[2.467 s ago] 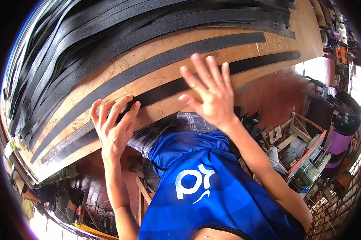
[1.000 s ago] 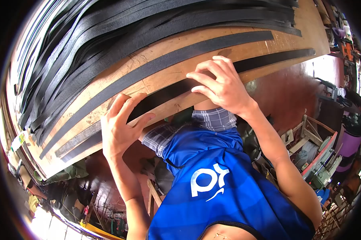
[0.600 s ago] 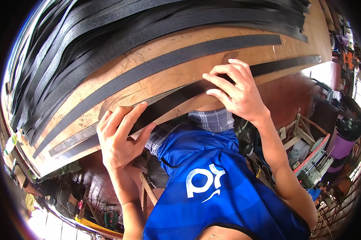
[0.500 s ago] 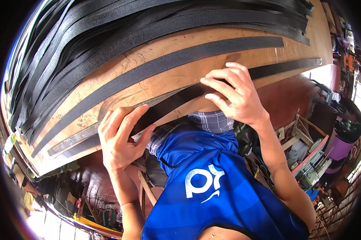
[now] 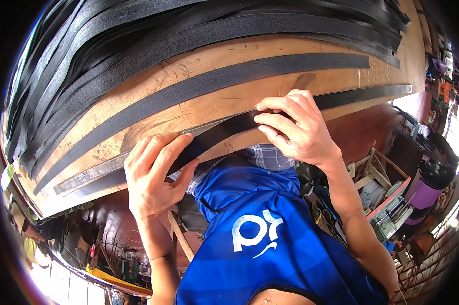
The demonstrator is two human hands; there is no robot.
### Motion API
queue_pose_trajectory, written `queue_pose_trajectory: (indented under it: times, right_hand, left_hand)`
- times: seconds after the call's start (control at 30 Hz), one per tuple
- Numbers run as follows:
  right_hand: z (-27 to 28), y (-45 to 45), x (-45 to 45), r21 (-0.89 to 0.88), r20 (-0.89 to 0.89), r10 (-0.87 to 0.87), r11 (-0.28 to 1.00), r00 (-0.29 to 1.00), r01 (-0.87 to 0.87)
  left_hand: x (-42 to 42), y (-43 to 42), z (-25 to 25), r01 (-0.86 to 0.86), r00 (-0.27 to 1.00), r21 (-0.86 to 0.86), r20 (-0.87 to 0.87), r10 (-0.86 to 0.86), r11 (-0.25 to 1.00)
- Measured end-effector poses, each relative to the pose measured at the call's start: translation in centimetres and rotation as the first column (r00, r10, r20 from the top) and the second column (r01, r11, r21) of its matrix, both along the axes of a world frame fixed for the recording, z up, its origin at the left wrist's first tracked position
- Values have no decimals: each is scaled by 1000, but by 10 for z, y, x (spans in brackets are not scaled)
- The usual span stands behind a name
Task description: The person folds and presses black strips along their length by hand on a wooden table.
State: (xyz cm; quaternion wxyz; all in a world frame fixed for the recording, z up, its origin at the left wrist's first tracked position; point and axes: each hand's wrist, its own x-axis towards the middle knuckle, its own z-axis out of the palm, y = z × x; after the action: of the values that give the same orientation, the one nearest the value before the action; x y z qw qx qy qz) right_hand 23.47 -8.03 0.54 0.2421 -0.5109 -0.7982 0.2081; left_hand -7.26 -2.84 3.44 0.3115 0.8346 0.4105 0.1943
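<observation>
At the left, the near part of the black strip (image 5: pixel 222 133) is seen running out from under the left hand (image 5: pixel 155 178), along the near edge of the wooden desk (image 5: pixel 199 107). The strip is held across its width by that hand, with bent fingers at the far edge and the thumb set apart at the near one; how firmly it is gripped cannot be told.

Between the hands, the strip is bowed slightly, and its long axis is pointed from lower left to upper right, almost crosswise to the body. Neither hand is clearly nearer, since the strip is met by both. Just beyond it, a flat greyish bar (image 5: pixel 92 175) is laid in nearly the same direction (its far edge is left showing as a thin line).

At the right, the strip is pinched between thumb and curled fingertips by the right hand (image 5: pixel 308 129), though the exact contact is partly hidden. Past that hand, a dark length is continued toward the desk's right end; whether it is strip or bar cannot be told.

Farther back, a loose strip (image 5: pixel 214 79) is laid flat, roughly parallel, with a heap of strips (image 5: pixel 188 35) piled behind.
</observation>
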Motion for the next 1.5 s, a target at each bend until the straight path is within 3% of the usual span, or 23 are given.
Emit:
queue_pose_trajectory:
  times: [1.5]
  right_hand:
    - [-6, 12, -45, 15, -13, 88, 996, 996, -88]
  left_hand:
    - [4, 0, -1, 4, 997, -6, -80, -5, 1000]
